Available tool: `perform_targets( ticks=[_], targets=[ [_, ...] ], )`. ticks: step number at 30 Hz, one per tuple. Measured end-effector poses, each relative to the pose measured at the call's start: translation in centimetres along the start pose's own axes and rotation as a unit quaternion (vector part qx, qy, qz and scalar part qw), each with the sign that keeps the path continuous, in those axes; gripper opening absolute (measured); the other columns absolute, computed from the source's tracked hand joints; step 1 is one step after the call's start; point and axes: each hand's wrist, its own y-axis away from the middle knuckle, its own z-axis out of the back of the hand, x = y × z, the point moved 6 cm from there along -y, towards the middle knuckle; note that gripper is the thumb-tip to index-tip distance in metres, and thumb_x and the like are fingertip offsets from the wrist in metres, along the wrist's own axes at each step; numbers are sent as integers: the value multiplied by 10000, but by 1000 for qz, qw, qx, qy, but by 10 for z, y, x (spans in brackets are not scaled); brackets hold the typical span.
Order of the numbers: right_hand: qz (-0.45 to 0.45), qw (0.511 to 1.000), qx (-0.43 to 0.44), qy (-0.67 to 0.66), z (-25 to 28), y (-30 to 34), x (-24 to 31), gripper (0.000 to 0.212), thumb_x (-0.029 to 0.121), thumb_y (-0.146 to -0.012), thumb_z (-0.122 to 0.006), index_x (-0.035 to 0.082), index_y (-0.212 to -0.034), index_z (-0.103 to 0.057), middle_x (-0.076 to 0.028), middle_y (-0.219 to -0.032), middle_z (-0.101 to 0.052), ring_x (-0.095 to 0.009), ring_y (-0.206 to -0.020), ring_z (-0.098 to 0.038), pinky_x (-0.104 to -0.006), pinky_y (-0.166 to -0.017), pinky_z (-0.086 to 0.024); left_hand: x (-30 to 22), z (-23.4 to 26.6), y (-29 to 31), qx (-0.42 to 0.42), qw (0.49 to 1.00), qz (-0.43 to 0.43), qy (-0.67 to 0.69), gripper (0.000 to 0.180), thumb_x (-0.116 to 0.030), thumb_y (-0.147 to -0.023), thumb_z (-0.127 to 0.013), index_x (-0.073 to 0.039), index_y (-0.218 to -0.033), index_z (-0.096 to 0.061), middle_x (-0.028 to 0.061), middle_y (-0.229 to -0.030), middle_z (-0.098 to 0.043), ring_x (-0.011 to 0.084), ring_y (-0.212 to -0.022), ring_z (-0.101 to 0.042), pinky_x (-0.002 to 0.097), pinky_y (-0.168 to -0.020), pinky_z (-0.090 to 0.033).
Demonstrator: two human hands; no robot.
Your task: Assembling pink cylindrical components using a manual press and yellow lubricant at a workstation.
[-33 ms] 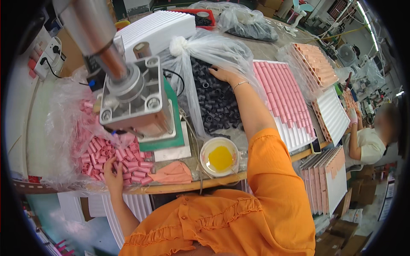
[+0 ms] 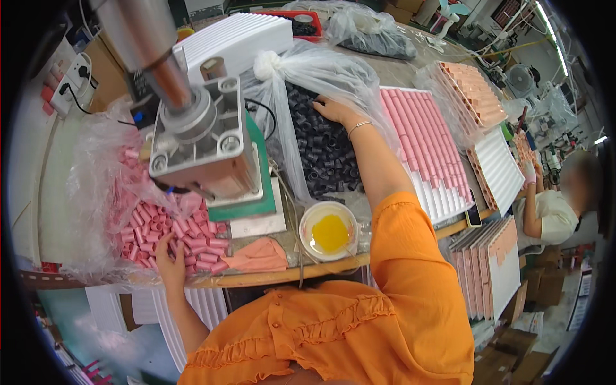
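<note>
My left hand (image 2: 171,264) rests at the near edge of a heap of short pink plastic tubes (image 2: 204,242). Its thumb and forefinger are curved and apart, and I make out no tube held between them. My right arm stretches far forward, a thin bracelet at the wrist. My right hand (image 2: 332,110) lies open on a pile of small black plastic pipe fittings (image 2: 321,151) in a clear plastic bag (image 2: 292,138), fingers reaching left among them. Between the two piles stands a metal press (image 2: 199,154) on a green base (image 2: 247,208).
A bowl of yellow liquid (image 2: 330,231) and an orange cloth (image 2: 260,255) sit near the table edge. Rows of pink tubes (image 2: 423,135) lie on a white ridged tray (image 2: 436,204) at right. A phone (image 2: 473,215) lies beside it. A co-worker (image 2: 552,212) is at far right.
The view has shifted very slightly. Both hands stay at their piles, with no visible change in what they touch.
</note>
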Motion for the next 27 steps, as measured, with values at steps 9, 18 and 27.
perform_targets(
  ticks=[9,18,27],
  targets=[
    [68,997,-31,-1,-9,49,7,388,321,-947,-535,116,-1270,-601,-201,-1230,-607,-390,-1139,-574,-464,-982,-436,-15,2,14,0,992,-85,-92,373,-160,-826,-715,-24,-1165,-639,177,-1149,-635,348,-1099,-576,424,-975,-425],
    [-13,929,-240,-281,28,178,-10,259,-85,-842,-526,8,-1016,-692,-153,-1014,-709,-230,-976,-678,-325,-874,-515,-19,1,2,31,989,-94,-111,346,-109,-798,-725,-3,-1115,-639,160,-1065,-651,339,-1021,-597,413,-918,-453],
    [-87,860,-253,-434,-43,271,-59,280,-179,-803,-487,-49,-969,-671,-144,-1040,-703,-201,-963,-693,-282,-860,-545,-23,-5,-1,54,987,-120,-91,358,-24,-758,-721,-23,-1100,-617,146,-1081,-643,324,-1028,-595,400,-915,-453]
  ],
)
